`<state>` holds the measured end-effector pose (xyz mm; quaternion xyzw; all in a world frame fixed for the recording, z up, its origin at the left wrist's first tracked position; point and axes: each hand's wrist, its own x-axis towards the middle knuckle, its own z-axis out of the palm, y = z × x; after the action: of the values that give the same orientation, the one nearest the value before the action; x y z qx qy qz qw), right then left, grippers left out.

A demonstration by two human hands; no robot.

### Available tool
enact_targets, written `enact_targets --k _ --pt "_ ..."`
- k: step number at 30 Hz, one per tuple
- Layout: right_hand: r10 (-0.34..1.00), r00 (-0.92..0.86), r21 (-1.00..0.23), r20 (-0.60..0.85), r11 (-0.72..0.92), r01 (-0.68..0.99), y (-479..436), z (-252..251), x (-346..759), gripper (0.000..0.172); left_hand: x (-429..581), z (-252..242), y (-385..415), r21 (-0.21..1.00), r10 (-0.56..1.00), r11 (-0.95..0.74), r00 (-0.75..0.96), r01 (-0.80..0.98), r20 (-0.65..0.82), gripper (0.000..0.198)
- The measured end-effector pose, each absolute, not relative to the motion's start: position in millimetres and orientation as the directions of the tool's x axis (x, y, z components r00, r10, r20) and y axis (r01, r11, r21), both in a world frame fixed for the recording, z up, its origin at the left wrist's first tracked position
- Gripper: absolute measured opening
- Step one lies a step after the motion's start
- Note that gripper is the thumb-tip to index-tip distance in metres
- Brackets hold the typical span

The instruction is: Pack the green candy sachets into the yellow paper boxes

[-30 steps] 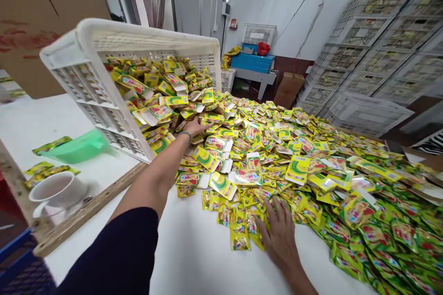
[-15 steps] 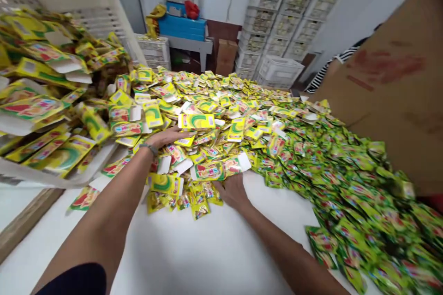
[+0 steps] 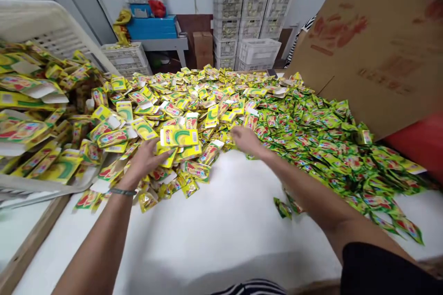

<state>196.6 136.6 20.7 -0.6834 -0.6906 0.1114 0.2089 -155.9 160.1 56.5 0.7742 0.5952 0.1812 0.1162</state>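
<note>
My left hand is at the left front of a heap of small yellow cartons printed with fruit. Its fingers are apart and touch a yellow carton that lies on top of others. My right hand is at the heap's front edge, where the cartons meet a spread of green sachets. Its fingers are bent together; what is in them, if anything, is hidden. Small yellow packets lie on the white table in front of the cartons.
A white plastic basket full of cartons tilts onto the table at left. A large brown cardboard sheet stands at right, with a striped sleeve behind it. Stacked white crates and blue boxes are at the back.
My right hand has moved from the small yellow packets up to the heap's edge by the green sachets. My left hand has drawn back a little. The view has shifted to the right.
</note>
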Motion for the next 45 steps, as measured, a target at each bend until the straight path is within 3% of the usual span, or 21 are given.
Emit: enact_targets --k 1,3,7,13,18,20,22,24,26,28,31,33,36,39,42,45 --pt "0.961 0.218 -0.431 0.168 -0.128 0.893 144 26 218 0.036 -154 51 152 0.392 0.956 -0.292 0.262 0.873 0.128 0.072" --pt "0.922 0.362 -0.434 0.139 -0.271 0.859 155 27 257 0.050 -148 42 136 0.364 0.943 -0.330 0.317 0.871 0.097 0.068" --pt "0.925 0.375 -0.431 -0.063 -0.364 0.826 150 2 288 0.069 -135 28 110 0.256 0.953 -0.298 0.273 0.920 0.128 0.067" --pt "0.985 0.167 -0.297 -0.047 -0.173 0.939 86 -34 244 0.063 -118 27 77 0.224 0.964 -0.220 0.177 0.949 0.198 0.073" --pt "0.997 -0.031 -0.267 -0.067 0.012 0.964 34 -43 218 0.055 -95 37 32 0.255 0.961 -0.163 0.094 0.953 0.262 0.065" --pt "0.995 -0.075 -0.276 -0.069 0.053 0.960 15 -43 214 0.051 -79 37 7 0.222 0.948 -0.229 0.166 0.948 0.271 0.058" --pt "0.989 -0.129 -0.296 -0.074 0.101 0.950 -2 -43 209 0.048 -63 29 -16 0.164 0.914 -0.379 0.340 0.911 0.220 0.054" --pt "0.978 -0.188 -0.339 -0.090 0.148 0.929 -16 -43 204 0.044 -49 17 -32 0.109 0.858 -0.510 0.497 0.853 0.129 0.058" --pt "0.968 -0.240 -0.399 -0.078 0.191 0.897 -27 -44 198 0.045 -43 4 -37 0.056 0.849 -0.528 0.526 0.847 0.055 0.063" --pt "0.969 -0.246 -0.452 -0.008 0.216 0.865 -34 -49 193 0.050 -45 -4 -34 0.007 0.893 -0.449 0.449 0.893 0.032 0.058" --pt "0.985 -0.119 -0.489 0.128 0.167 0.856 -38 -61 188 0.056 -57 1 -25 -0.041 0.949 -0.311 0.313 0.950 0.046 0.048" --pt "0.979 -0.038 -0.479 0.201 0.132 0.868 -38 -69 187 0.051 -63 15 -18 -0.020 0.960 -0.279 0.279 0.960 0.006 0.048" --pt "0.954 -0.052 -0.412 0.296 0.177 0.894 -34 -77 189 0.043 -66 45 2 0.075 0.968 -0.250 0.252 0.965 -0.014 0.051" --pt "0.944 -0.099 -0.371 0.314 0.218 0.903 -33 -75 195 0.038 -64 72 40 0.057 0.986 -0.144 0.139 0.988 0.087 0.047" --pt "0.952 -0.110 -0.384 0.285 0.218 0.897 -33 -69 203 0.040 -61 86 89 -0.002 0.999 -0.045 0.044 0.999 -0.015 0.040" --pt "0.953 -0.112 -0.396 0.282 0.222 0.891 -32 -66 208 0.039 -46 88 134 0.021 0.984 -0.134 0.136 0.991 -0.120 0.035"
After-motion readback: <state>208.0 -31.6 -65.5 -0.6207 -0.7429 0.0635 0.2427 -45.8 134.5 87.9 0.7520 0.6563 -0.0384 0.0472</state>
